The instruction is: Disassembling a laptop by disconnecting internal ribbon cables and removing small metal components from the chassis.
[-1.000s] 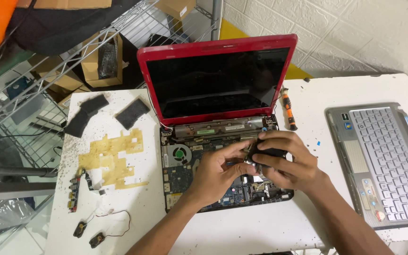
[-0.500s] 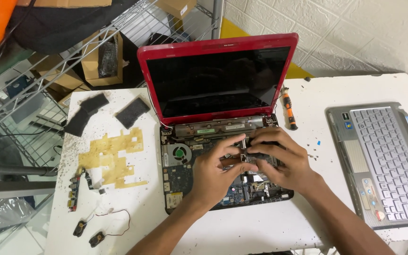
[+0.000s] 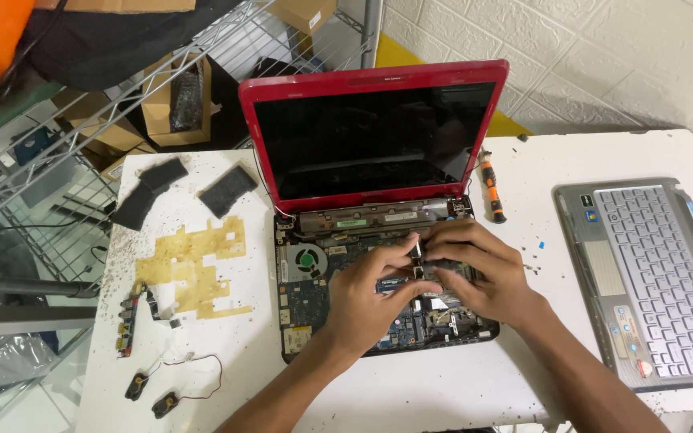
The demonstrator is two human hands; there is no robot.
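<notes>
Both hands are down in the opened base of the red laptop [image 3: 378, 240], at the centre of the frame, its lid upright and its keyboard deck off. The left hand [image 3: 374, 293] and right hand [image 3: 479, 273] meet over a small dark part [image 3: 441, 267] seated on the bare circuit board [image 3: 314, 309]; the fingers [image 3: 411, 247] of both pinch in on it from either side. It looks like the part is being worked loose or seated, I can't tell which; either way it calls for a steady, even pull or press, without flexing the board.

The round cooling fan [image 3: 306, 260] sits just left of the hands. Right of the lid lies an orange-handled screwdriver [image 3: 488, 184]. The removed grey keyboard deck [image 3: 651, 281] rests at the right edge of the white counter [image 3: 411, 393]. To the left: yellow insulating film [image 3: 194, 265], two black pads [image 3: 226, 190], a narrow port board [image 3: 127, 321] and two small wired speakers [image 3: 150, 394]. Nothing crowds the hands but the laptop's own cables.
</notes>
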